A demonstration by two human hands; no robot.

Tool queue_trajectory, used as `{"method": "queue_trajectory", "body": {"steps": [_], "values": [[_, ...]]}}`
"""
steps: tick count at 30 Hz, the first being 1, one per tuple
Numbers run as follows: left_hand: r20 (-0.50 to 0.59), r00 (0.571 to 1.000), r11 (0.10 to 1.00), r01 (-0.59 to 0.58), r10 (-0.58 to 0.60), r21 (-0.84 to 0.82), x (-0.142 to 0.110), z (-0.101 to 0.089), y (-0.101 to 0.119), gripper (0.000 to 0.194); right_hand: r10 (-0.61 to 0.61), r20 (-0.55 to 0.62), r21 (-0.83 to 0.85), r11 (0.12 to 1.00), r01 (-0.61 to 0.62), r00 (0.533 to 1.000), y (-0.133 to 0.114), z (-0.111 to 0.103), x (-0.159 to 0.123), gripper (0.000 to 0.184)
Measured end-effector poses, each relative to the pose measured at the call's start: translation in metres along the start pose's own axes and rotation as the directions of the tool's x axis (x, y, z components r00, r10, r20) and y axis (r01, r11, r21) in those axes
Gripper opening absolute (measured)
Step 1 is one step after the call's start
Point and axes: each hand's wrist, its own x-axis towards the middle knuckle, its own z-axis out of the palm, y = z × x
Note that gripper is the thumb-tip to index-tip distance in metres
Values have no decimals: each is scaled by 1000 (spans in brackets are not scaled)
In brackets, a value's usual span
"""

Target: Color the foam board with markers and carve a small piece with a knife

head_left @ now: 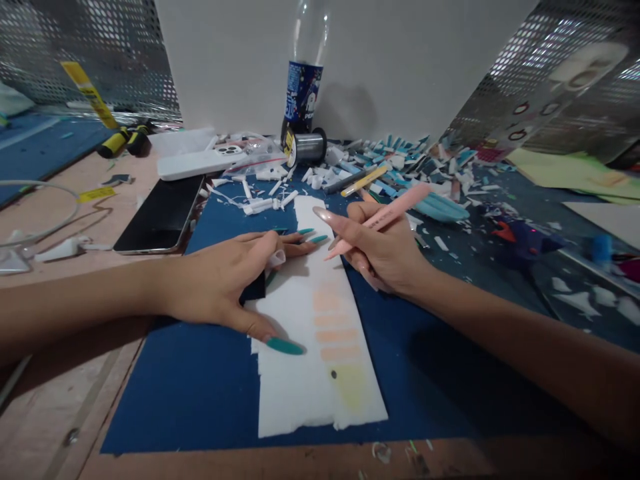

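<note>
A torn strip of white paper (295, 393) lies on a blue mat, marked with several peach bars and a pale yellow patch that has a dark dot. My left hand (230, 273) rests on the strip's left side with its fingers stretched out and thumb apart. Against its fingers is a small whitish piece (277, 259) that I cannot make out. My right hand (385, 250) grips a peach-pink marker (395, 208), tip angled down at the paper's upper part; whether the tip touches is unclear.
Behind the paper are a phone (163, 215), a white case (200, 162), a spool of wire (309, 147) and a bottle (303, 87). Foam scraps (390, 160) heap along the back. A dark glue gun (525, 233) lies to the right, near yellowish paper sheets (565, 175).
</note>
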Motion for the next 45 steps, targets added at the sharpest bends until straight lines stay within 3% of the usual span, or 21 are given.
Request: {"method": "queue_trajectory", "body": {"steps": [3,9,16,23,45], "values": [[9,1000,1000,2,-2,10,1,-1,0,55,-51,-7,-50,997,51,999,-1,5,0,51],[-12,1000,1000,-25,25,17,0,0,0,56,-52,152,-279,956,93,987,-4,4,-8,43],[-14,1000,1000,-7,7,-10,0,0,-2,55,-131,211,-454,864,216,969,-6,1,-5,45],[-10,1000,1000,9,-9,-21,0,0,-1,57,-97,222,-492,848,198,970,-6,2,-4,45],[1,999,997,44,-44,62,1,0,0,58,-225,186,-518,805,290,957,0,5,1,43]]}}
